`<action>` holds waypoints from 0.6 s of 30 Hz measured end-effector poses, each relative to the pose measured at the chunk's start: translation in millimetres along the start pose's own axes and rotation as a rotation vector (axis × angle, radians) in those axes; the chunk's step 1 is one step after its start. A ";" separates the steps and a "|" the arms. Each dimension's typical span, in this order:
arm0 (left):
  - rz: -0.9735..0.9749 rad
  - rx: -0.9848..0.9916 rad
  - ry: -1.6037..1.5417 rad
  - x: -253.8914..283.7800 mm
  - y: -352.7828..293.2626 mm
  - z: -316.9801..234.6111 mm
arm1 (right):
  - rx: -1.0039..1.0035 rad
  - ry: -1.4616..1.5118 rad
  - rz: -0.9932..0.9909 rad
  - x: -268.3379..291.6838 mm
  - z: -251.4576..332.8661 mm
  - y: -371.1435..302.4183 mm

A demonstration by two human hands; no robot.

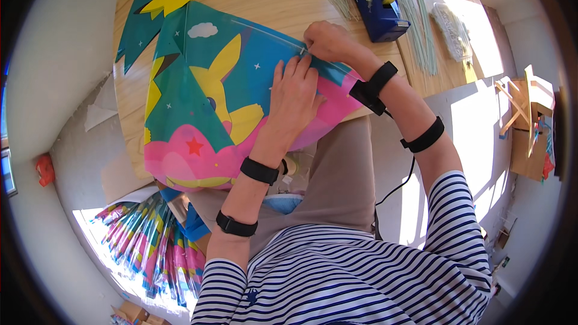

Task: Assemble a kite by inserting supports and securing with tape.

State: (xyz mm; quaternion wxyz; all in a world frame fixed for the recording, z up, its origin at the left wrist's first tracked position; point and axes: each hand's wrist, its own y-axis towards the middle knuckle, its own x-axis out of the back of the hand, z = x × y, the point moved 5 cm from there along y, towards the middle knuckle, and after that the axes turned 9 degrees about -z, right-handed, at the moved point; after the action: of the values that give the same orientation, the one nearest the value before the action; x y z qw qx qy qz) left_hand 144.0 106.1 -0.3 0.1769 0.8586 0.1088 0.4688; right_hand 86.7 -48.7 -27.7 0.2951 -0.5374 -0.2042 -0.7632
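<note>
A printed kite (241,117), blue-green and pink with a yellow cartoon figure, spreads over the near part of the table and hangs past its front edge above my lap. My left hand (293,93) lies flat on it, fingers stretched toward its upper right edge. Just beyond those fingertips, my right hand (330,42) is closed in a pinch at that edge. A small whitish bit shows between the two hands; what it is I cannot make out. My right fingertips are partly hidden.
A blue tape dispenser (376,3) with yellow tape stands right of my right hand. Bundles of thin pale rods (421,24) and a clear bag (451,31) lie around it. Another printed kite (147,15) lies far left. Many folded printed pieces (150,247) hang low at left.
</note>
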 end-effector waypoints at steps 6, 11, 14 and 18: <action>0.067 0.036 0.073 -2.0 3.2 -0.1 | -0.078 0.009 0.007 5.7 -2.1 -1.0; 0.097 0.058 0.121 -3.1 1.2 0.3 | -0.447 0.472 0.323 13.3 -21.2 -2.3; 0.095 0.065 0.138 -3.6 0.7 -0.8 | -0.569 0.752 0.266 16.9 -24.0 -16.4; 0.092 0.058 0.161 -6.1 0.0 -0.1 | -0.479 0.522 -0.170 36.9 -26.4 -19.4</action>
State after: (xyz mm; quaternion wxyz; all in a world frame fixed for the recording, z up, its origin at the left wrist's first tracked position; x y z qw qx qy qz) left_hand 140.7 104.0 -4.9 0.1208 0.8269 0.0969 0.5406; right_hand 46.0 -59.5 -1.8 0.1387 -0.3595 0.0187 -0.9226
